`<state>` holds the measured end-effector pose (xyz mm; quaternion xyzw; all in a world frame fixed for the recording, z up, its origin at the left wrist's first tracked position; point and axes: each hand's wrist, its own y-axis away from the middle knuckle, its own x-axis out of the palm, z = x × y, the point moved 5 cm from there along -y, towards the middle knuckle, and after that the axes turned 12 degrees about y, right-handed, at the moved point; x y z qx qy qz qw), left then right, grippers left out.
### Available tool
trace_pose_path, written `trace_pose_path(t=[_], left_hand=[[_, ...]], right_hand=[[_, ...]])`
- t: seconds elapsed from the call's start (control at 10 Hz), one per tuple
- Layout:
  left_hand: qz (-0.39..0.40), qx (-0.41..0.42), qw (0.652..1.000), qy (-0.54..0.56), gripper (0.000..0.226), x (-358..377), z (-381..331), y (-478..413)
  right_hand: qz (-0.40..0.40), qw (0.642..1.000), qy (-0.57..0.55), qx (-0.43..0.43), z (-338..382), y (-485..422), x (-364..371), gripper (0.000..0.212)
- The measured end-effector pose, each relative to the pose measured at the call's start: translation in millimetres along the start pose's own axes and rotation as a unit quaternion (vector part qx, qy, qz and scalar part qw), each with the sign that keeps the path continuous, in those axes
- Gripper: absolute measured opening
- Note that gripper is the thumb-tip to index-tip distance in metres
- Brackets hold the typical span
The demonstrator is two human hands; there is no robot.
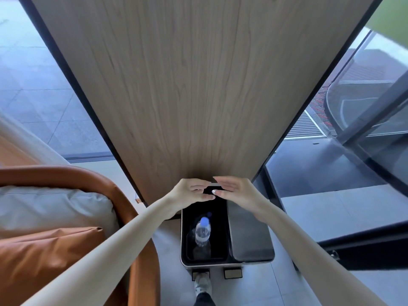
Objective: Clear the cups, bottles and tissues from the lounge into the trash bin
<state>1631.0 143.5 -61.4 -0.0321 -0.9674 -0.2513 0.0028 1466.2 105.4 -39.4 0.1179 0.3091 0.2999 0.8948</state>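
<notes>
Inside open bin [184,235] compartment: bottle [202,231]; hands empty.

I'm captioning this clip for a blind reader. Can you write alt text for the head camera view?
A clear plastic bottle with a blue cap sits in the open left compartment of a two-part trash bin; both empty hands, left hand and right hand, hover open above it. A shoe presses the left pedal; an orange armchair stands left.

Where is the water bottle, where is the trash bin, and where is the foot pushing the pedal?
water bottle [202,232], head view, on its clear middle.
trash bin [249,235], head view, on the closed right lid.
foot [202,283], head view, on the top of the shoe at the left pedal.
</notes>
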Motion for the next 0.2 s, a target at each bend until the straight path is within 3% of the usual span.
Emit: trace_pose_path(t=[0.2], left_hand=[[-0.022,0.019,0.999,0.033,0.037,1,-24,6]], right_hand=[[-0.009,1.0,-0.012,-0.007,17,2,-15,0.042]])
